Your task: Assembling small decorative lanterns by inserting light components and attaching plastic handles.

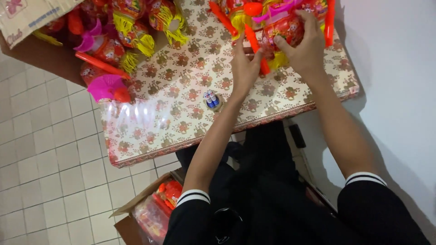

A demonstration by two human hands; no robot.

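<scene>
Right hand clasps red lantern toy; left hand pinches its orange handle (risk: far-right pile topples if tugged).

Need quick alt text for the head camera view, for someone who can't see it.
Both hands, left hand and right hand, grip a red toy lantern with an orange stick over a floral-covered table. More lanterns sit at the table's left; two small batteries lie near the left wrist.

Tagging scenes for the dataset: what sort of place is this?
Likely a small toy assembly or packing spot, perhaps home-based: a table in floral cloth, piles of red lanterns, and a carton of packed ones on the tiled floor.
</scene>
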